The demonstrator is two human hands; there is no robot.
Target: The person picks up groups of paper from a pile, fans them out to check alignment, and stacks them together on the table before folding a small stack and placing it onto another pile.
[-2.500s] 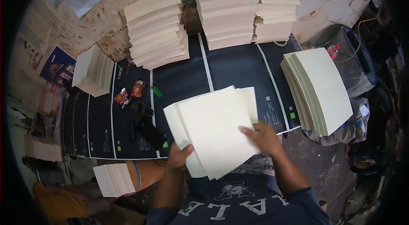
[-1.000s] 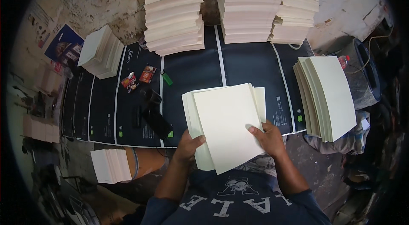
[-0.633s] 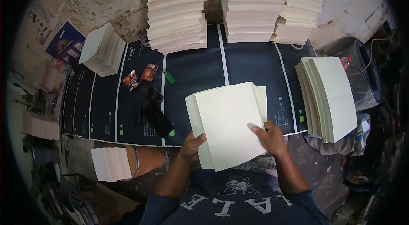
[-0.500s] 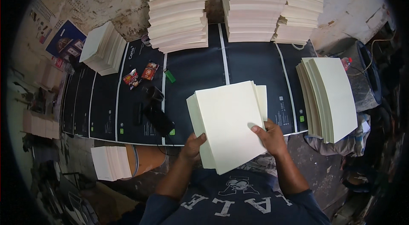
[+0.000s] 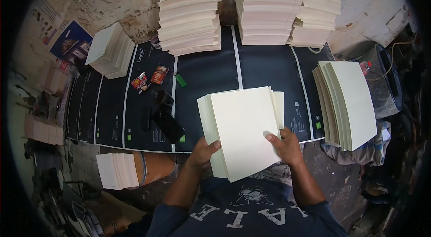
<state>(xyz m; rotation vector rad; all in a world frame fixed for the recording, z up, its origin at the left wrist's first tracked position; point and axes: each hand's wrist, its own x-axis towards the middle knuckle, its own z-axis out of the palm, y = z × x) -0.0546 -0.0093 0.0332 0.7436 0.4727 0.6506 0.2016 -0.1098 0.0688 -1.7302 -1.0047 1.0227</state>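
Between my two hands is a stack of cream paper sheets (image 5: 244, 131), held above the table's near edge. Its layers are uneven, with paler sheets sticking out at the left and right sides. My left hand (image 5: 204, 152) grips the lower left edge, thumb on top. My right hand (image 5: 286, 146) grips the right edge, its thumb pressed flat on the top sheet. The fingers of both hands are hidden beneath the paper.
On the dark table (image 5: 202, 73) stand tall paper stacks (image 5: 191, 15) at the back, a leaning stack (image 5: 348, 102) at right and another (image 5: 110, 51) at left. A green lighter (image 5: 180, 79), red packets (image 5: 160, 74) and a dark cup (image 5: 165, 98) lie left of centre.
The held stack has turned slightly and its lower edge has risen a little. My left hand has shifted slightly along with it; both hands keep their grip.
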